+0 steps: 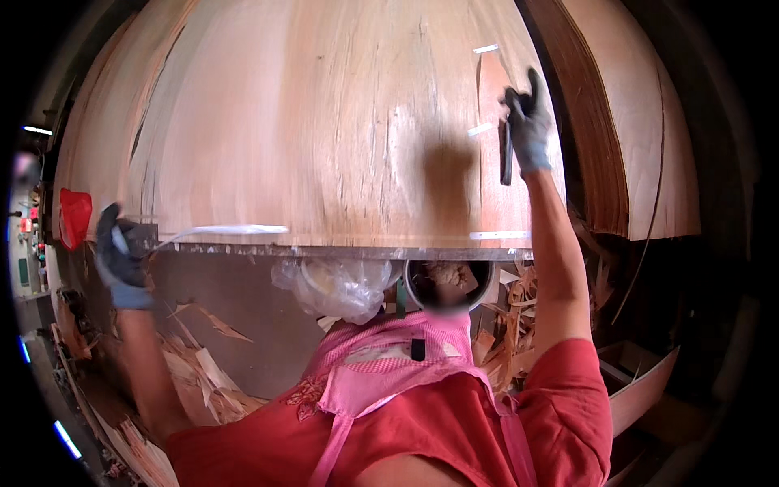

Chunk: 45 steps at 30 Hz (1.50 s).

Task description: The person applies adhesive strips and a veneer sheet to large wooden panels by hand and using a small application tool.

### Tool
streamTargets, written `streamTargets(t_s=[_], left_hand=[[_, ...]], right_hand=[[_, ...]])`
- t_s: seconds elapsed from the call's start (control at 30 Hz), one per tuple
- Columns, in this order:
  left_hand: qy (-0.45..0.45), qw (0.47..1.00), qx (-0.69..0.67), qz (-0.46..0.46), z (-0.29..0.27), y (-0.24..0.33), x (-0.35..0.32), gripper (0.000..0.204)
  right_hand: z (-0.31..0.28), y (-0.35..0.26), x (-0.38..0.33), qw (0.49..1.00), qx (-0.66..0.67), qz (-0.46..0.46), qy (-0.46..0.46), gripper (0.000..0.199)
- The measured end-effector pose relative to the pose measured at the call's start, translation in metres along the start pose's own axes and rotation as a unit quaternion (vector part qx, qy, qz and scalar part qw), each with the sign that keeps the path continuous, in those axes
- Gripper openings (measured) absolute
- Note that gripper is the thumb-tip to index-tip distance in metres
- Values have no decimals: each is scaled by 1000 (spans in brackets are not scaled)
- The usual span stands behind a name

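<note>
A large pale wood veneer sheet (pixel 349 122) covers the work table in front of me. Over its right part, my gloved right hand (pixel 529 122) grips a dark, narrow tool (pixel 507 154); its exact kind is unclear. One finger points away from me. Beneath that hand lies a reddish veneer strip (pixel 491 81) with short white tape pieces (pixel 480 129) across it. At the near left corner is my gloved left hand (pixel 123 256), blurred by motion. A long white tape strip (pixel 235 230) runs from its fingers along the front edge; the fingers seem closed on the strip's end.
A red object (pixel 75 217) sits at the left edge. Below the table's front edge are a clear plastic bag (pixel 345 284) and a round bin (pixel 412 296) with scraps. Veneer offcuts (pixel 207 377) litter the floor. Another veneer stack (pixel 641 122) stands to the right.
</note>
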<state>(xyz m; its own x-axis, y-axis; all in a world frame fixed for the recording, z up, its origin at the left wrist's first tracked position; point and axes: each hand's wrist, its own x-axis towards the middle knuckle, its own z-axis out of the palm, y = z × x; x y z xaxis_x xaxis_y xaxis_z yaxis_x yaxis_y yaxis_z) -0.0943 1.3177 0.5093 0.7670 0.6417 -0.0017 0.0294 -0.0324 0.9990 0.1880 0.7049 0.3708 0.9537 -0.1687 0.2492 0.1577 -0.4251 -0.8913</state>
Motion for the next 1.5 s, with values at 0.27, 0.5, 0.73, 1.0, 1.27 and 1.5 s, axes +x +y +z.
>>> streamTargets(t_s=[0.27, 0.5, 0.73, 1.0, 1.27, 1.5], left_hand=[[-106, 980, 1, -169, -134, -49, -37, 31], [-542, 620, 174, -539, 15, -120, -180, 17], [-698, 492, 397, -335, -13, -186, -225, 21], [-594, 588, 298, -461, -21, -188, -225, 20], [-554, 653, 162, -490, -54, -173, -174, 22], [-408, 750, 79, -514, 26, -142, -164, 26]], right_hand=[[-20, 26, -77, 906, -411, 13, -103, 50], [-66, 74, -66, 990, -8, 129, -58, 30], [-83, -5, -115, 885, 431, 158, -75, 33], [-41, -24, -141, 948, 212, 202, -124, 34], [-44, -27, -199, 910, 225, 312, -155, 30], [-46, -25, -252, 900, 257, 290, -202, 30]])
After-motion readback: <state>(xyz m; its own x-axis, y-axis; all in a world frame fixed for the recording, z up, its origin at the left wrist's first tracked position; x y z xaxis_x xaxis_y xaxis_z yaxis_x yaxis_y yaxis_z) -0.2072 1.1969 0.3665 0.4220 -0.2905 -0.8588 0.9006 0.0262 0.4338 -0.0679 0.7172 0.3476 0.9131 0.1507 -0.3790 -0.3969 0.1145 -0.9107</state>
